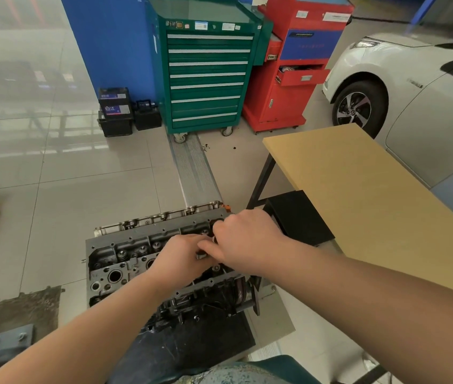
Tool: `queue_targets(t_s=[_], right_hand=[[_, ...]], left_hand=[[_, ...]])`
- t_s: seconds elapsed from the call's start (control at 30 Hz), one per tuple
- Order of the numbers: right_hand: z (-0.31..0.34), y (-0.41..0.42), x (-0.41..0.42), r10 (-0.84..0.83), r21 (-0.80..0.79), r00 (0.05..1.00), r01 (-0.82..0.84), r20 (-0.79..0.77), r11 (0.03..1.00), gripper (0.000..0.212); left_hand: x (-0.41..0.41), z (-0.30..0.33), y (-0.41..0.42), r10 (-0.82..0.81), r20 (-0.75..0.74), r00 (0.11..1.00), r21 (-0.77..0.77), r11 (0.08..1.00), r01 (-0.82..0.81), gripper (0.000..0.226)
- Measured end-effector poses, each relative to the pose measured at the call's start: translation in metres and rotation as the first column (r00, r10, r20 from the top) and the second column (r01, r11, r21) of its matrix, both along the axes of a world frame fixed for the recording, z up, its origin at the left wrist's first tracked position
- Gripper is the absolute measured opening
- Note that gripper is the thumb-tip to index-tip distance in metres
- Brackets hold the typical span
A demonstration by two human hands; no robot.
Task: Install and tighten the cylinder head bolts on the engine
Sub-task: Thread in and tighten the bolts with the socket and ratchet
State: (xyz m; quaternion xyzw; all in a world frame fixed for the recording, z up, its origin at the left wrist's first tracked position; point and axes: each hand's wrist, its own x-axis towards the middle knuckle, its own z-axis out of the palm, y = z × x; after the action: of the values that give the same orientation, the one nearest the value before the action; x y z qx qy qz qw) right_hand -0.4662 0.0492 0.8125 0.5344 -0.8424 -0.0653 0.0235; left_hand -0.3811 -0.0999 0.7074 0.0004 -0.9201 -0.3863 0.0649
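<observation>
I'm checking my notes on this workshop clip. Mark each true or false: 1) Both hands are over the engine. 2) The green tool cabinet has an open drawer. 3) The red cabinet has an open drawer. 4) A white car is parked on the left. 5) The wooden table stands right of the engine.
1) True: left hand and right hand meet over the engine.
2) False: the green tool cabinet has all drawers closed.
3) True: the red cabinet has one pulled out.
4) False: the white car is on the right.
5) True: wooden table.
</observation>
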Motion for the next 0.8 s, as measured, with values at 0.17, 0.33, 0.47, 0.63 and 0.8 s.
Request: queue_targets(t_s=[0.17,0.33,0.47,0.63,0.8], right_hand=[[0.014,-0.001,-0.007,0.188,0.069,0.971,-0.199,0.145,0.978,0.033],[0.009,-0.005,0.006,0.087,0.087,0.995,-0.091,0.043,0.992,0.026],[0.005,-0.006,0.004,-0.037,0.095,0.998,0.042,-0.056,0.995,0.055],[0.012,-0.005,-0.001,0.137,0.086,0.984,-0.147,0.113,0.985,0.038],[0.009,-0.006,0.003,0.139,0.116,0.985,-0.127,-0.103,0.985,0.029]], left_hand=[[-0.009,0.006,-0.015,-0.113,0.186,0.976,0.052,0.993,0.105,0.014],[-0.008,0.014,-0.009,-0.160,0.144,0.977,0.127,0.982,0.142,0.033],[0.001,0.005,0.000,0.035,0.012,0.999,0.045,0.998,-0.035,0.026],[0.000,0.000,-0.006,-0.017,0.030,0.999,0.077,0.997,0.015,0.003],[-0.003,0.007,-0.011,-0.163,0.141,0.976,0.235,0.964,0.127,0.036]])
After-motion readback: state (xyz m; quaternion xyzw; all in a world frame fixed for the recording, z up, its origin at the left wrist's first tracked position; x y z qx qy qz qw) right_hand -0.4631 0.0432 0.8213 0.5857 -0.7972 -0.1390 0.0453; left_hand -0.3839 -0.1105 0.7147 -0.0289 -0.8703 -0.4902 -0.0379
